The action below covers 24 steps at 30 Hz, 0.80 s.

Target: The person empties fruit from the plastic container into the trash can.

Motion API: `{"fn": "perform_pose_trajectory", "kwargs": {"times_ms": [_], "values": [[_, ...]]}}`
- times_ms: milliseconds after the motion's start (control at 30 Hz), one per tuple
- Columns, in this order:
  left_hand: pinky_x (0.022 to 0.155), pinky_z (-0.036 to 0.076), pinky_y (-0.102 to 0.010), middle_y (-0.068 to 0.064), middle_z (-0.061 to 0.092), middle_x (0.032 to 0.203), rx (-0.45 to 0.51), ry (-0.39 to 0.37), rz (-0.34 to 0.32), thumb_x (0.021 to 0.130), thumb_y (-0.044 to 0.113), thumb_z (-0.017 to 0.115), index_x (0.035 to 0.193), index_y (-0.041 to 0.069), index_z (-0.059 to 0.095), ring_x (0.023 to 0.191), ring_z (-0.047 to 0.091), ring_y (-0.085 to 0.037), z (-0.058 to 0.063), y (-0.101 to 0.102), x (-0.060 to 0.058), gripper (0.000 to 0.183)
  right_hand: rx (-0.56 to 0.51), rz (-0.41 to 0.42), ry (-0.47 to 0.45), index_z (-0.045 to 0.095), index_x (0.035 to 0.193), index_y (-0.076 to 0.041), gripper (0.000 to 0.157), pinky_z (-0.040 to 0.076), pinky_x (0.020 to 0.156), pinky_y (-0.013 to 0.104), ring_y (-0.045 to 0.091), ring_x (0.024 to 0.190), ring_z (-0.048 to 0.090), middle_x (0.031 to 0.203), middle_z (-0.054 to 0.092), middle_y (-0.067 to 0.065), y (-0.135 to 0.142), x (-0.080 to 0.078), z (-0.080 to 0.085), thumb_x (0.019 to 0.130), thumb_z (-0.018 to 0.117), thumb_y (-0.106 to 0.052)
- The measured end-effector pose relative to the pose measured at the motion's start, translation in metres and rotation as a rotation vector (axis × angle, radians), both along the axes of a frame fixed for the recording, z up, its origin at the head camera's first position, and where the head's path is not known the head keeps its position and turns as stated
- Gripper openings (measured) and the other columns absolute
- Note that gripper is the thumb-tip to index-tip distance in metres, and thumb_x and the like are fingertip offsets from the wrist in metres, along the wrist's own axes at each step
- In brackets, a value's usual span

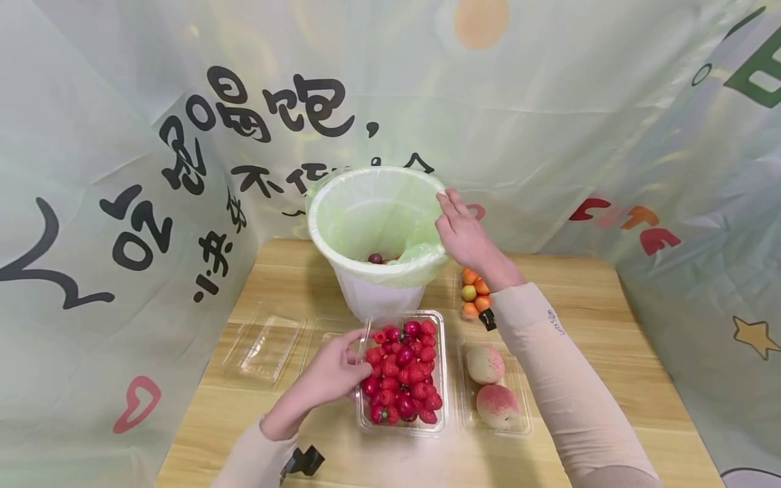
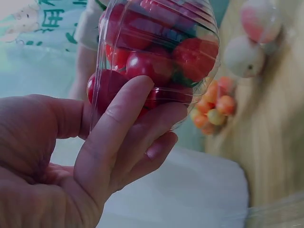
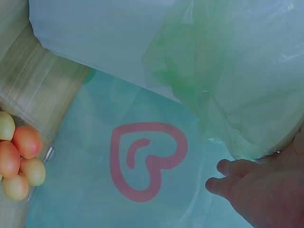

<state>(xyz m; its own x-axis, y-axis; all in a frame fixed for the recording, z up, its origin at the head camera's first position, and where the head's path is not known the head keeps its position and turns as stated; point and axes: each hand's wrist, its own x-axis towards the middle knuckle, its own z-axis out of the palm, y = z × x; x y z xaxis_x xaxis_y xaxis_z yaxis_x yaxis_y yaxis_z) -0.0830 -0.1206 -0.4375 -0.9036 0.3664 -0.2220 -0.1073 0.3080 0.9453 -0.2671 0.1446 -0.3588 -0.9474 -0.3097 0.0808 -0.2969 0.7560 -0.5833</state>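
Note:
My left hand (image 1: 334,369) grips the left side of a clear plastic box (image 1: 442,386) filled with red raspberries (image 1: 417,373) and shiny round red fruits (image 1: 405,356). In the left wrist view, the fingers (image 2: 111,128) bend against the box's wall. Just behind the box stands a white bin (image 1: 381,293) lined with a pale green plastic bag (image 1: 421,254). A dark round fruit (image 1: 375,258) shows at its bottom. At the bin's right rim, my right hand (image 1: 466,234) holds the edge; its thumb is hidden. Two fingertips (image 3: 223,167) show outside the bag in the right wrist view.
Right of the berry box lies a clear tray (image 1: 526,427) with two peaches (image 1: 497,407). Small orange and yellow fruits (image 1: 470,293) sit in a tray under the right forearm. Clear empty boxes (image 1: 268,349) lie at left. Printed fabric (image 1: 537,135) encloses the wooden table (image 1: 592,318).

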Motion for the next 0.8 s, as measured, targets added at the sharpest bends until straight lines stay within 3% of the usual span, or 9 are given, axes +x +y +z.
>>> {"fn": "perform_pose_trajectory", "kwargs": {"times_ms": [200,467,800], "values": [[0.045,0.056,-0.034,-0.01,0.073,0.079,0.029,0.004,-0.015,0.086,-0.001,0.06,0.15,0.0,0.037,0.049,0.064,-0.019,0.021,-0.004,0.002,0.067,0.008,0.002,0.01,0.015,0.161,-0.016,0.06,0.014,0.123,0.053,0.026,0.154,0.007,0.168,-0.001,0.003,0.0,0.0,0.0,0.105,0.02,-0.038],[0.051,0.058,-0.047,-0.012,0.073,0.083,0.044,0.04,-0.016,0.087,-0.003,0.058,0.15,0.003,0.037,0.054,0.068,-0.024,0.047,-0.01,-0.002,0.067,0.006,-0.003,0.004,0.014,0.161,-0.018,0.06,0.014,0.122,0.054,0.028,0.154,0.007,0.168,-0.002,0.002,-0.001,0.001,0.001,0.105,0.02,-0.038],[0.05,0.058,-0.044,-0.013,0.072,0.083,0.044,0.052,-0.014,0.087,-0.003,0.058,0.149,0.007,0.04,0.054,0.067,-0.027,0.082,-0.012,-0.007,0.066,0.017,-0.009,-0.003,0.012,0.161,-0.019,0.061,0.013,0.122,0.055,0.028,0.154,0.007,0.168,-0.003,0.0,-0.001,0.001,0.001,0.105,0.018,-0.04]]}}
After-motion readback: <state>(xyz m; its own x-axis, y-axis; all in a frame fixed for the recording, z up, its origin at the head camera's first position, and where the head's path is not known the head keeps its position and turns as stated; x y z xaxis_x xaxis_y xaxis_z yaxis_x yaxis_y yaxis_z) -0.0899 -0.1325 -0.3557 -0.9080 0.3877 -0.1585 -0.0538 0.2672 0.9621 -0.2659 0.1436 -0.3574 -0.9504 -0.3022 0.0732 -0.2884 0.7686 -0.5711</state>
